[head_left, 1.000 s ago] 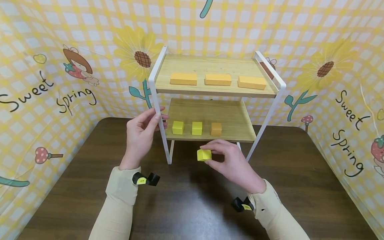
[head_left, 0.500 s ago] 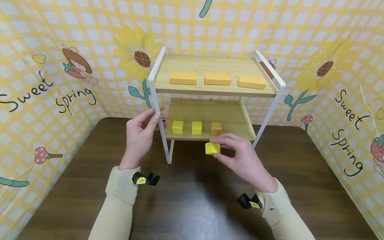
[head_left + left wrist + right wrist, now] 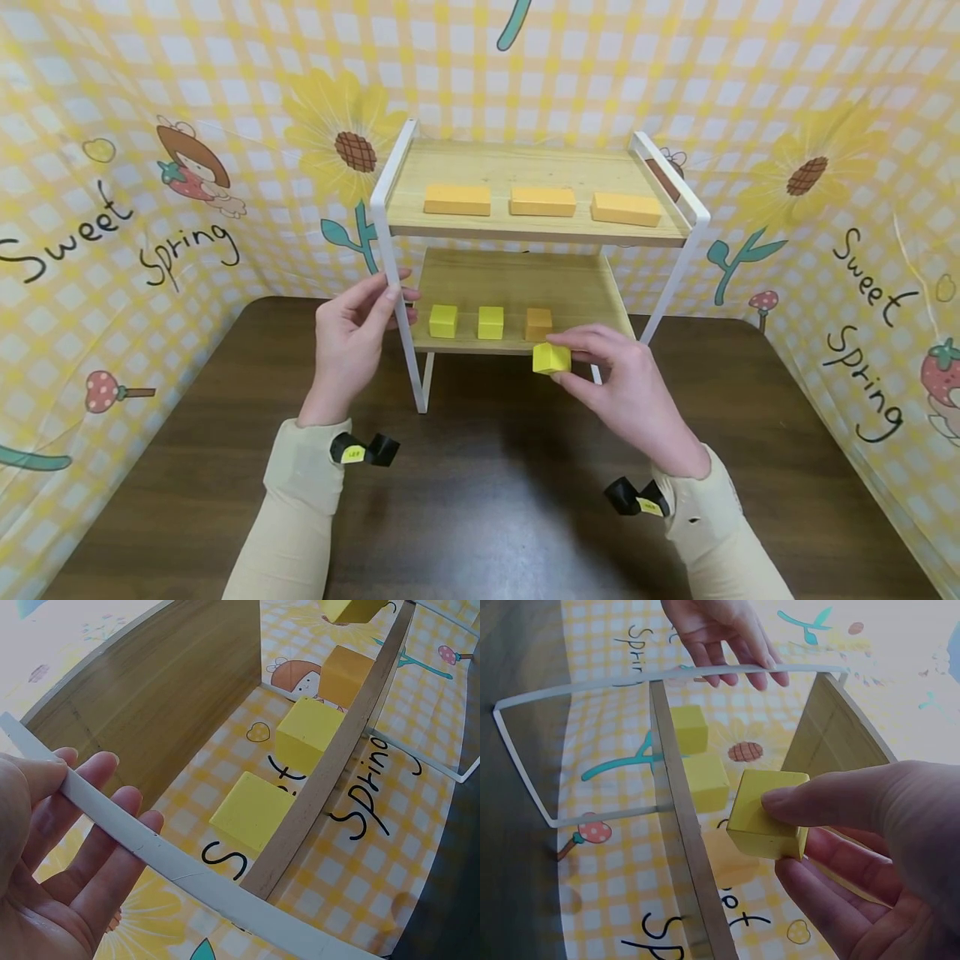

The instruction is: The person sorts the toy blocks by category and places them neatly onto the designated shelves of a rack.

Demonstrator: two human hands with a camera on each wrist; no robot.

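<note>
Head view: right hand (image 3: 630,387) pinches a yellow cube (image 3: 551,358) by the lower shelf (image 3: 592,304); left hand (image 3: 352,346) grips the rack post (image 3: 397,308).

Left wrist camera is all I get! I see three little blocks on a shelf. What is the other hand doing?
Observer: The right hand pinches a fourth block, a yellow cube, just in front of the lower shelf's edge.
Operator: What's the white bar that the left hand holds?
Observer: It is the front left post of a two-shelf rack standing on a dark table.
Operator: Is there anything upstairs?
Observer: Yes, three flat orange blocks lie in a row on the top shelf.
</note>
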